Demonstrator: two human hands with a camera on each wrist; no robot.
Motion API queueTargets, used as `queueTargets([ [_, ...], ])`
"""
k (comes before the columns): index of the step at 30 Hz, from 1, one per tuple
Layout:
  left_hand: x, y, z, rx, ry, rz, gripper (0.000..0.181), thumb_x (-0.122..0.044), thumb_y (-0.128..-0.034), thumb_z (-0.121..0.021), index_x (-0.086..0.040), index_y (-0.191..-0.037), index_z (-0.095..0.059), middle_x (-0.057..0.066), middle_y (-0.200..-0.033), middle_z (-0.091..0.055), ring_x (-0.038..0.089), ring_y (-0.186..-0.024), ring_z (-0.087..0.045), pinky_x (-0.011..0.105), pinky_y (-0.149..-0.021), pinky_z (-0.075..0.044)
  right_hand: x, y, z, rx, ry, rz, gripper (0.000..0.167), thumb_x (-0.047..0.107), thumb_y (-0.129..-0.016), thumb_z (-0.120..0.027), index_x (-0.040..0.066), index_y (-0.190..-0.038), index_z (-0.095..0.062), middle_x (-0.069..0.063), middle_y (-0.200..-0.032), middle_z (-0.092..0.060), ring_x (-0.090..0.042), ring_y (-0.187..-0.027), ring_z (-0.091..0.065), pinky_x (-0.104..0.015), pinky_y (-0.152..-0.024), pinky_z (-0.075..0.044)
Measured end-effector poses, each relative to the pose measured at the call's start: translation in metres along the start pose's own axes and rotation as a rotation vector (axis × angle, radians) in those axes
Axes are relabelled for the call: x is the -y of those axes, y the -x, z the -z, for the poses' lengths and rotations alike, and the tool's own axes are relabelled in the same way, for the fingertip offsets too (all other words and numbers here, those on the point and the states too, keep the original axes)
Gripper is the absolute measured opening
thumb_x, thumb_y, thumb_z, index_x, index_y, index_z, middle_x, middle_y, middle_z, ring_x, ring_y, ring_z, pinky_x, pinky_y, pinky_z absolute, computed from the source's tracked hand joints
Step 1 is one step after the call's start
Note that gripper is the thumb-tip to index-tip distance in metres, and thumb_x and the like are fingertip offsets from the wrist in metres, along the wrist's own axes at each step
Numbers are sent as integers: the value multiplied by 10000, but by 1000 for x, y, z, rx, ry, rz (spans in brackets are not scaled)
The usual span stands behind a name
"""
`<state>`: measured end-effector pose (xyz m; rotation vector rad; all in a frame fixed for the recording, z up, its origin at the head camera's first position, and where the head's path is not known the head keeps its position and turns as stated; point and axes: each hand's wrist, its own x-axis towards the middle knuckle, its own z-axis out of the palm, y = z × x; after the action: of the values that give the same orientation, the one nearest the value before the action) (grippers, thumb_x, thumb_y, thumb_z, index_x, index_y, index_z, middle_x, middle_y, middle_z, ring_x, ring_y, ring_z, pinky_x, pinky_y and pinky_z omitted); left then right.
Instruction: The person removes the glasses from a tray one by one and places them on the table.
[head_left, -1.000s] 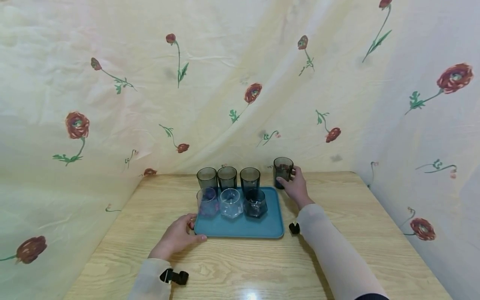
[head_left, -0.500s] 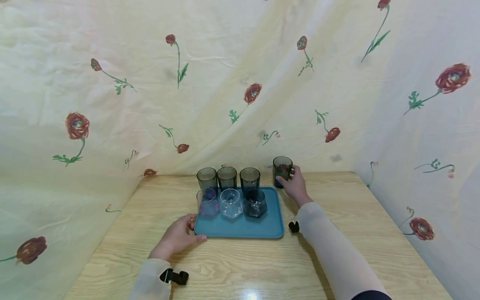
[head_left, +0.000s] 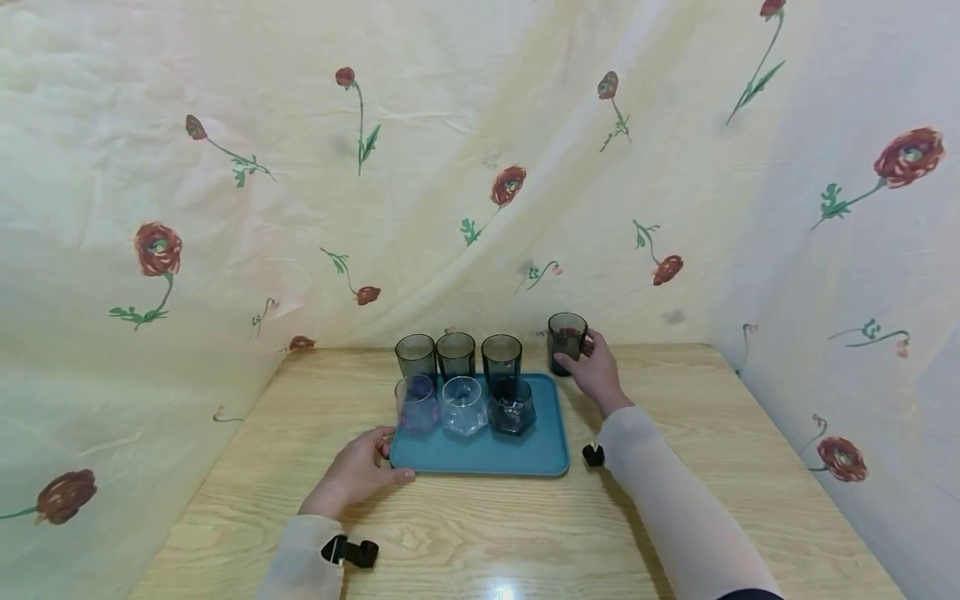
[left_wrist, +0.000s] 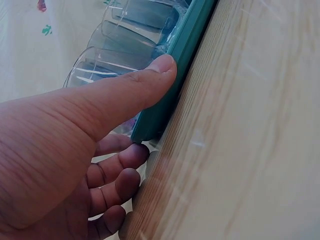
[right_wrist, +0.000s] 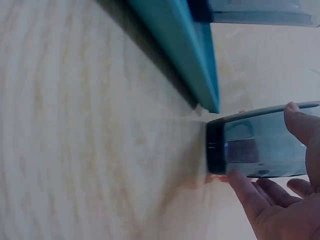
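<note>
Smoky glass (head_left: 565, 343) gripped by right hand (head_left: 599, 375); left hand (head_left: 358, 472) holds blue tray (head_left: 480, 458); bases of rear glasses (head_left: 455, 357) obscured.

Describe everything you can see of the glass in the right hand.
The glass is tall, smoky and see-through, narrowing slightly to a thick, dark base. It looks like real glass or plastic. It is upright, just beyond the far right corner of the tray. The right hand grips its side. Whether its base touches the table is unclear.
</note>
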<state>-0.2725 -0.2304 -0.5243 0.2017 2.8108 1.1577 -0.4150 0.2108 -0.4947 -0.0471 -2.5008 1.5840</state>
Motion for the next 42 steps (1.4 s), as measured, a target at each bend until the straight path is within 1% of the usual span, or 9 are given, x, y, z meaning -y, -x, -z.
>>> queueTargets([
  [11, 0, 1, -1, -2, 13, -8, 949, -483, -756, -940, -98, -1521, -531, 1, -957, -580, 163, -759, -531, 379, -750, -462, 16, 11, 11, -11, -38, 3, 945, 312, -998, -747, 108, -1684, -130, -242, -1658, -283, -412, -1515, -312, -558, -1157, -362],
  [15, 1, 1, -1, -3, 20, -8, 952, -474, -755, -943, -92, -1522, -528, 4, -958, -580, 161, -748, -534, 376, -744, -465, 22, 13, 12, -45, -56, 51, 923, 261, -992, -761, 89, -1676, -166, -219, -1676, -258, -406, -1527, -287, -532, -1182, -335],
  [20, 1, 1, -1, -4, 24, -6, 954, -471, -753, -947, -92, -1522, -528, 5, -960, -577, 162, -754, -533, 378, -752, -463, 35, 20, 11, -76, -36, 150, 901, 246, -974, -786, 53, -1656, -229, -209, -1672, -272, -405, -1527, -285, -524, -1194, -316],
  [25, 1, 1, -1, -7, 17, -11, 956, -485, -750, -944, -95, -1519, -532, 3, -957, -574, 162, -765, -527, 381, -753, -459, 50, 24, 7, -146, 43, 245, 843, 254, -957, -806, 64, -1624, -327, -205, -1634, -332, -420, -1508, -299, -584, -1182, -298],
  [29, 2, 1, 0, -7, 16, -14, 952, -490, -752, -941, -103, -1519, -534, 2, -953, -574, 159, -756, -530, 376, -755, -455, 56, 24, 5, -193, 84, 267, 794, 242, -952, -810, 86, -1601, -381, -193, -1609, -368, -410, -1503, -313, -590, -1182, -289],
  [32, 1, 1, 0, -5, 13, -13, 949, -488, -756, -939, -107, -1523, -529, 1, -953, -573, 156, -747, -533, 370, -754, -455, 60, 24, 3, -184, 79, 274, 789, 241, -953, -810, 96, -1601, -385, -183, -1612, -371, -404, -1495, -333, -585, -1177, -305],
  [33, 0, 1, 1, -5, 12, -14, 948, -485, -758, -939, -106, -1524, -528, 2, -953, -573, 156, -744, -534, 369, -752, -455, 62, 24, 3, -176, 68, 278, 789, 239, -952, -812, 97, -1600, -386, -185, -1611, -371, -410, -1464, -379, -585, -1163, -326],
  [39, -3, 3, 1, -6, 18, -14, 946, -467, -761, -942, -88, -1521, -526, 9, -952, -563, 165, -737, -523, 381, -740, -451, 76, 25, -4, -100, 17, 270, 795, 282, -951, -812, 140, -1605, -383, -167, -1604, -371, -424, -1239, -590, -575, -983, -501],
  [42, -2, 3, 1, -7, 15, -12, 941, -467, -763, -941, -93, -1521, -528, 6, -950, -563, 162, -740, -523, 379, -743, -452, 80, 25, -9, -65, 28, 270, 777, 291, -952, -809, 144, -1596, -400, -171, -1587, -393, -447, -1253, -567, -571, -985, -495],
])
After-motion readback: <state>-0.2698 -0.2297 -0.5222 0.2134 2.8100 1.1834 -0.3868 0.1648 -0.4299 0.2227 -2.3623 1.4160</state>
